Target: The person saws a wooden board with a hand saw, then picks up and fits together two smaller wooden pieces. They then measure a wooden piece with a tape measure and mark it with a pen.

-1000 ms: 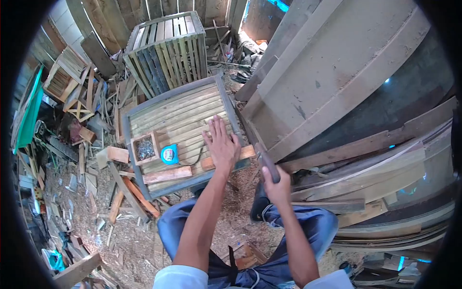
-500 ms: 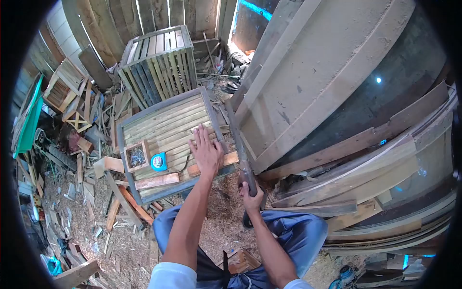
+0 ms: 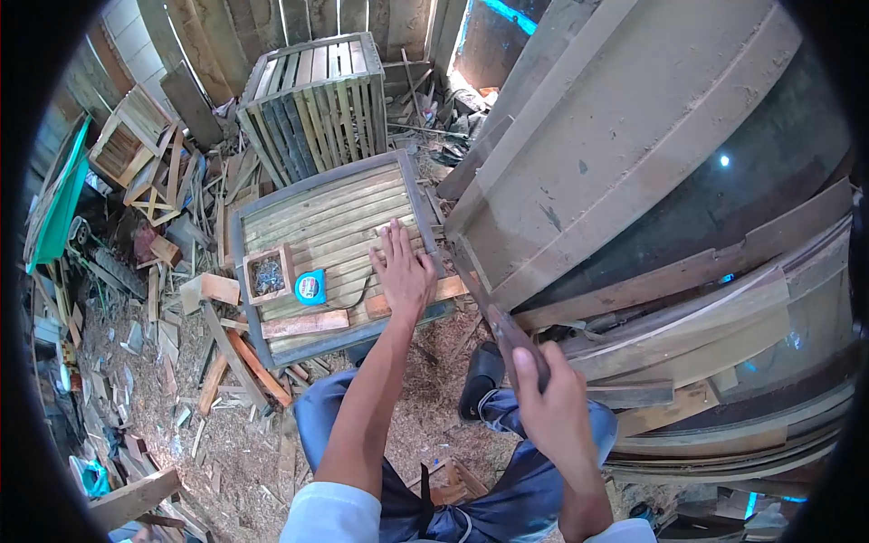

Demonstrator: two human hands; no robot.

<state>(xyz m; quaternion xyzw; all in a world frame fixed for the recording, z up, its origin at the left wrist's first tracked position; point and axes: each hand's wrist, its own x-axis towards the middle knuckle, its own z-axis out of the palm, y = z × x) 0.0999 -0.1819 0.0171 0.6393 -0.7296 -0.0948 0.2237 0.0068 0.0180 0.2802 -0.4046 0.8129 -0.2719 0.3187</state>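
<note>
My left hand lies with its fingers spread on the slatted wooden panel, over the right end of a wooden strip. My right hand is closed round the dark handle of a handsaw, whose narrow blade points up and left toward the panel's right edge. A blue tape measure rests left of my left hand. Beside it is a small wooden box of small metal pieces. A short wood piece lies along the panel's near edge.
Behind the panel stands a slatted crate. Large wooden panels lean at the right, above stacked boards. Wood scraps and shavings cover the floor at left. A dark shoe is below the saw.
My right hand has moved right and toward me with the saw, so more of the saw and the shoe show. My left hand stays on the panel. The view has shifted slightly.
</note>
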